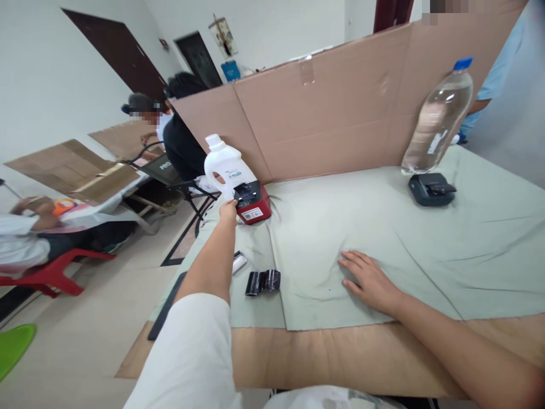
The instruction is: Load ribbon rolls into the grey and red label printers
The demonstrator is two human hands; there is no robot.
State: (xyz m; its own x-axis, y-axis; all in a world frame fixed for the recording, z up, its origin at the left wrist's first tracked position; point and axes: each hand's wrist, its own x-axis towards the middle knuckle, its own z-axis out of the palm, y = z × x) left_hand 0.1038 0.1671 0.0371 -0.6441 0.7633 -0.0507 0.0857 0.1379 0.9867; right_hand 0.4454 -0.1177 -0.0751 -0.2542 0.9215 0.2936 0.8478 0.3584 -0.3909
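At the far left of the cloth, my left hand [229,211] is closed at the near left side of a red and black boxy device [254,205] with a white label; most of its fingers are hidden. Right behind the device stands a white jug-like bottle [225,163] with a handle. My right hand [369,279] lies flat on the pale green cloth [327,227], fingers spread and holding nothing. Between my arms sit two shiny black rolls [263,283], side by side. A small white item [239,261] is partly covered by my left forearm.
A cardboard partition [332,113] closes off the table's back. At the right stand a large clear bottle [443,116] with a blue cap and a dark compact device [431,190]. A dark flat object [167,307] lies at the left edge. Other people are seated beyond, near a red stool [70,270].
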